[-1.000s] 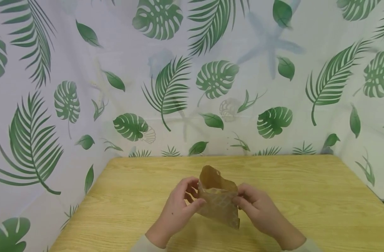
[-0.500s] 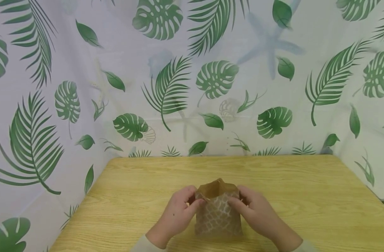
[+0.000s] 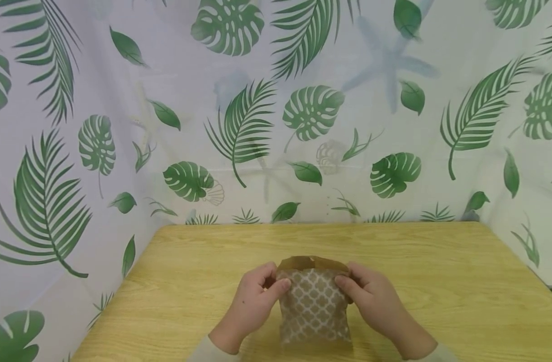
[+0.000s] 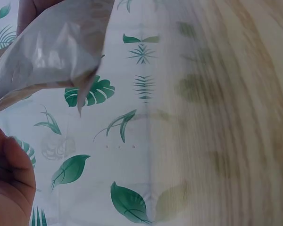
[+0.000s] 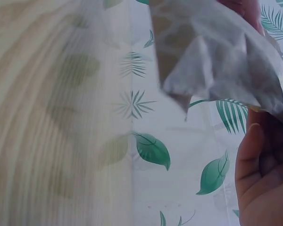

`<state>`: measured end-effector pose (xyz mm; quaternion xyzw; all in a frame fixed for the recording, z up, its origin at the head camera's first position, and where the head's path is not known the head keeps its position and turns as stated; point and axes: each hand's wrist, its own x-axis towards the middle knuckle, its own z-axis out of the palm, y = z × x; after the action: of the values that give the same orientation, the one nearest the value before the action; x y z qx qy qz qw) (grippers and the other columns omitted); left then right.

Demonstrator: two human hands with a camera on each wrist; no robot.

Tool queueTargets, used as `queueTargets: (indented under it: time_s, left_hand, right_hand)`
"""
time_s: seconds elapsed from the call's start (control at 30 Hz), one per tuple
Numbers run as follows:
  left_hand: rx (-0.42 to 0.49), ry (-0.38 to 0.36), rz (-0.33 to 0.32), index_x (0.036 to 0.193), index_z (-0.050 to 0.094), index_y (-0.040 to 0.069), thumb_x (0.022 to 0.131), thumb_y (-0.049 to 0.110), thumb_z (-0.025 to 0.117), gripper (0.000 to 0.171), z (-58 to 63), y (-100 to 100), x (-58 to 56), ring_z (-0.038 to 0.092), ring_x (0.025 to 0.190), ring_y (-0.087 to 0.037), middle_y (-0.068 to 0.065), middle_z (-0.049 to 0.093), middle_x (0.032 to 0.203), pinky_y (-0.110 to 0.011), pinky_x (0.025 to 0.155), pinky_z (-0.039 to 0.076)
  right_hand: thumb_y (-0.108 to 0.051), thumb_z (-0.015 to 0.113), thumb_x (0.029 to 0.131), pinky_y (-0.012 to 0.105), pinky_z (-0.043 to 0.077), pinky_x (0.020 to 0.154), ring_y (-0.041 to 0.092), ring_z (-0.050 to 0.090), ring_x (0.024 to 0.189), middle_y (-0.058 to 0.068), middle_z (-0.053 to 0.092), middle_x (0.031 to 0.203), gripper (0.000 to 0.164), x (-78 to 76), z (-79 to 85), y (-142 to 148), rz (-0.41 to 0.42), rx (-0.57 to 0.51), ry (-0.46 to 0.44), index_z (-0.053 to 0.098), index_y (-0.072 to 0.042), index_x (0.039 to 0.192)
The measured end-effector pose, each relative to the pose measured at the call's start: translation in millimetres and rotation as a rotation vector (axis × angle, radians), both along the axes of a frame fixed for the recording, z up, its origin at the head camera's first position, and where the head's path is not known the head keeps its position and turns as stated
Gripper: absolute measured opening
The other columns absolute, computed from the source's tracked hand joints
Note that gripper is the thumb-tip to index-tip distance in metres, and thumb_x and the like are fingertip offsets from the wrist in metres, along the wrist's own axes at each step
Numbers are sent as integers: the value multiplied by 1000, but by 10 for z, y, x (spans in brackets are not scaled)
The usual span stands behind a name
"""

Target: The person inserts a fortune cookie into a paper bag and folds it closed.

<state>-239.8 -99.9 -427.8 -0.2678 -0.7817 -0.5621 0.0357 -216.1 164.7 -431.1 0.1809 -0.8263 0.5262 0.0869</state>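
A small brown paper bag (image 3: 314,306) with a pale lattice pattern hangs upright between my hands in the head view, its brown inside showing along the top edge. My left hand (image 3: 253,301) pinches the upper left corner, thumb on the front face. At the opposite top corner, my right hand (image 3: 375,299) grips the bag the same way. In the left wrist view the crinkled side of the bag (image 4: 52,52) slants down to the left hand's curled fingers. The right wrist view shows the bag's folded side (image 5: 217,61) above the right hand (image 5: 269,174).
A wooden table (image 3: 203,261) with light yellow grain lies beneath the hands. Behind it and at both sides hangs a white sheet (image 3: 267,30) printed with green leaves, meeting the table's far edge.
The bag has swung from tilted, with its mouth gaping, to hanging straight with the patterned face forward. Its mouth is now drawn wide and flatter between the two hands.
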Motion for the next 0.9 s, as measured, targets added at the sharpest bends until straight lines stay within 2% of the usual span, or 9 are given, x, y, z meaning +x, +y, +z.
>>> queueTargets:
  time_s: [0.13,0.23,0.37,0.47,0.53,0.63,0.7,0.8,0.9]
  left_hand:
    - [3,-26,-30,76,51,12,103,25,60,31,-7,6,-24,44,66,-9,5,47,69,-23,60,42]
    - [-26,-70,-81,96,65,13,104,36,58,25,-31,16,-25,56,76,-9,6,61,84,-26,67,52]
    - [-39,-144,-162,123,67,19,103,44,57,33,-53,38,-9,68,91,-13,6,71,104,-31,77,58]
    - [-40,-143,-180,110,71,14,105,37,54,28,-47,47,-1,67,81,-11,4,72,91,-30,73,58]
    - [-46,-135,-170,102,73,11,106,32,53,29,-41,45,2,62,69,-8,4,69,78,-26,64,54]
    - [-63,-125,-164,104,75,9,106,30,54,29,-45,34,-1,51,59,-4,4,61,67,-21,55,46]
    - [-74,-117,-169,107,76,10,106,29,55,29,-54,35,-7,48,56,-3,5,58,64,-19,52,42]
    - [-90,-98,-183,109,76,10,106,29,53,29,-60,39,-13,53,58,-3,6,63,68,-20,56,46]
    - [-110,-81,-181,112,75,10,108,29,50,32,-55,30,-9,47,54,-2,8,56,62,-20,54,45]
  right_hand:
    - [-23,57,105,32,50,53,21,54,57,-1,56,67,29,-22,-26,13,25,-5,23,52,-14,77]
    - [-20,57,105,35,53,55,22,55,58,-2,57,69,26,-25,-51,12,82,-25,18,56,-14,79]
    - [-17,56,105,36,54,56,18,56,60,0,59,72,22,-15,-61,-17,158,-66,-4,60,-12,84]
    - [-16,54,106,37,57,60,17,61,67,3,64,80,16,-8,-47,-20,195,-91,-36,65,-9,99]
    - [-16,53,107,37,58,64,18,65,74,6,68,90,18,-9,-38,-20,220,-100,-68,65,-6,113]
    - [-17,51,107,37,60,71,20,69,84,9,70,102,27,-9,-33,-26,254,-100,-111,61,-2,128]
    - [-19,51,108,36,59,72,19,68,86,7,71,102,27,-7,-37,-34,243,-72,-117,62,-3,126]
    - [-22,49,108,34,58,70,16,68,83,1,71,96,27,1,-42,-25,194,-13,-93,66,-6,122]
    - [-25,49,108,35,58,67,13,66,78,-3,71,92,29,-3,-36,-1,140,35,-59,70,-10,119]
